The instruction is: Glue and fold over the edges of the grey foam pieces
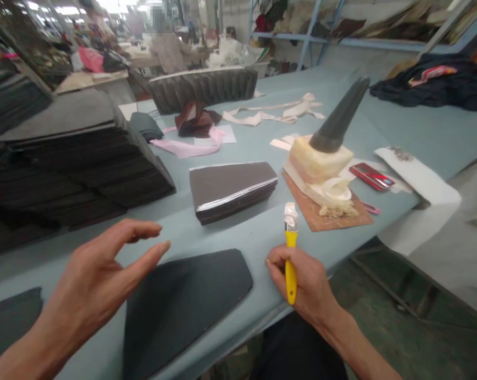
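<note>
My right hand (301, 279) is closed round a paintbrush (291, 264) with a yellow handle. The brush points away from me, and its bristles are coated in something whitish. My left hand (99, 274) hovers with thumb and forefinger apart and nothing between them. Below and beside it a dark flat panel (186, 301) with angled corners lies on the table. Past the panel sits a stack of similar dark pieces (234, 187) with pale stripes along its near edge. Part of another dark piece (12, 322) shows at the lower left.
A yellowish block-like container (319, 158) with a dark cone (341, 116) stands on a brown board (329, 221). Tall dark stacks (80, 163) fill the left side. A red phone-like object (372, 176) and cloth strips (190, 146) lie about. The table (238, 237) ends at my right.
</note>
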